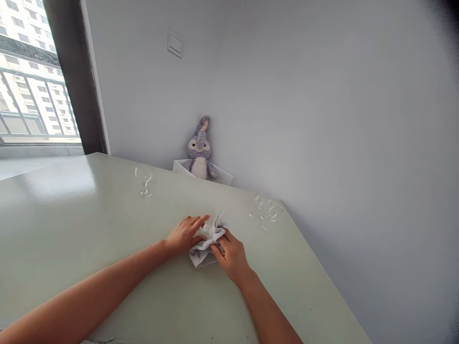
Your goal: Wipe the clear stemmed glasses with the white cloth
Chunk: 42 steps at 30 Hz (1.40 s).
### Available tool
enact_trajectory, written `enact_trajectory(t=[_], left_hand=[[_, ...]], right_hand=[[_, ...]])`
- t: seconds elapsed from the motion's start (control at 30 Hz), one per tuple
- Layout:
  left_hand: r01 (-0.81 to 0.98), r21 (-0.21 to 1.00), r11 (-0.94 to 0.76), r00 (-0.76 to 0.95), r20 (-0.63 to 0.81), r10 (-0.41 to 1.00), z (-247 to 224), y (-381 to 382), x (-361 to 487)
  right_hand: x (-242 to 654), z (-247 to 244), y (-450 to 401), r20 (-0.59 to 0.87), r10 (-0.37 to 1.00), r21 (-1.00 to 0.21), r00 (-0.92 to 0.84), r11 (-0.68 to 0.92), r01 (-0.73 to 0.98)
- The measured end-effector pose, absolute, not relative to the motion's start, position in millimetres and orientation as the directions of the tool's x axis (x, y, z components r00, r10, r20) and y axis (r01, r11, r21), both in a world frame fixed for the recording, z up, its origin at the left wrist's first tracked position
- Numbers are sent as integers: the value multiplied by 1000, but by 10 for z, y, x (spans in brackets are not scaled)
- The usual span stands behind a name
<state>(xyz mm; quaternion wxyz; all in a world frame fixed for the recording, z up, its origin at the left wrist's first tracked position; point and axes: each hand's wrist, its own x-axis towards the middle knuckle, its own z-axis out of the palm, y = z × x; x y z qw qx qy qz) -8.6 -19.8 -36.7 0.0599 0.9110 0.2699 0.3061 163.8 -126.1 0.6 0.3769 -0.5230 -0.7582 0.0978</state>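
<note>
My right hand (232, 253) pinches a light grey cloth (204, 253), which lies bunched up with part of it standing up at the top. Beside it, my left hand (184, 235) has its thumb and fingers around a clear glass (205, 231). Most of that glass is hidden by the cloth and my fingers, so its full shape cannot be made out. Both hands are low over the pale table (158, 296). Farther back and to the left stands an upright stemmed glass (144, 181), apart from my hands.
Several clear glasses (267, 209) stand close together near the table's right edge. Behind the far edge, a purple plush rabbit (200, 150) sits in a white perforated basket (225, 177). Grey walls meet in the corner, and a window is at the left.
</note>
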Motion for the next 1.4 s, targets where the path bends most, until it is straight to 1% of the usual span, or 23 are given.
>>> enact_trajectory(t=[0.07, 0.1, 0.13, 0.2, 0.27, 0.33, 0.37, 0.43, 0.5, 0.53, 0.57, 0.6, 0.63, 0.7, 0.77, 0.83, 0.9, 0.97, 1.13, 1.2, 1.3, 1.33, 1.4], left_hand=[[408, 285, -867, 709, 500, 498, -366, -210, -90], [390, 290, -874, 718, 499, 486, -361, -218, -89], [375, 293, -880, 722, 503, 475, -355, -227, -85], [360, 289, -887, 713, 527, 462, -335, -243, -74], [378, 260, -889, 689, 562, 457, -313, -249, -62], [423, 226, -877, 657, 590, 469, -296, -233, -59], [455, 222, -863, 634, 600, 488, -291, -216, -64], [526, 253, -812, 562, 613, 556, -288, -169, -86], [587, 310, -748, 478, 613, 629, -290, -122, -117], [607, 335, -720, 441, 612, 656, -290, -106, -130], [620, 353, -701, 414, 612, 674, -289, -98, -137], [625, 363, -691, 399, 612, 683, -289, -101, -136], [623, 364, -692, 398, 615, 681, -288, -114, -127], [603, 340, -722, 434, 619, 655, -290, -164, -89], [570, 302, -764, 495, 616, 613, -294, -222, -43], [550, 293, -782, 525, 607, 597, -295, -262, -13], [545, 313, -778, 529, 592, 609, -286, -271, -13], [532, 321, -784, 557, 565, 609, -267, -260, -33], [475, 252, -843, 673, 513, 533, -229, -282, -43], [446, 204, -871, 717, 502, 484, -225, -317, -20], [391, 130, -911, 784, 471, 403, -203, -363, 4], [384, 104, -917, 795, 469, 386, -186, -370, 4], [410, 39, -911, 785, 493, 374, -143, -373, -10]], right_hand=[[1689, -8, -1253, 463, 859, -479, -219, 451, 753], [1699, -14, -1256, 451, 862, -486, -230, 454, 747], [1698, -20, -1260, 436, 870, -520, -228, 451, 726], [1674, -33, -1269, 380, 903, -657, -203, 418, 628], [1640, -40, -1272, 291, 943, -824, -160, 332, 460], [1625, -26, -1272, 220, 971, -924, -93, 238, 301], [1633, -9, -1274, 218, 976, -942, -24, 217, 255], [1685, 40, -1286, 286, 936, -943, 203, 237, 235], [1768, 95, -1304, 358, 811, -932, 462, 278, 234], [1808, 116, -1311, 352, 745, -936, 566, 285, 206], [1840, 130, -1313, 311, 702, -947, 641, 284, 149], [1855, 134, -1311, 242, 690, -960, 682, 273, 64], [1852, 130, -1306, 160, 706, -966, 690, 254, -36], [1784, 105, -1295, 28, 783, -951, 622, 212, -223], [1661, 84, -1300, -10, 885, -930, 465, 163, -329], [1531, 85, -1327, 12, 966, -936, 257, 101, -336], [1442, 104, -1358, 27, 998, -961, 64, 44, -273], [1411, 110, -1372, 26, 999, -980, -37, 18, -198], [1484, -42, -1318, 21, 994, -992, -103, 8, -129], [1509, -137, -1287, 18, 995, -999, -99, 14, -42], [1518, -237, -1240, 28, 998, -994, -47, 33, 101], [1519, -252, -1222, 22, 999, -994, -36, 25, 104], [1527, -254, -1190, -16, 999, -1000, -28, -15, 25]])
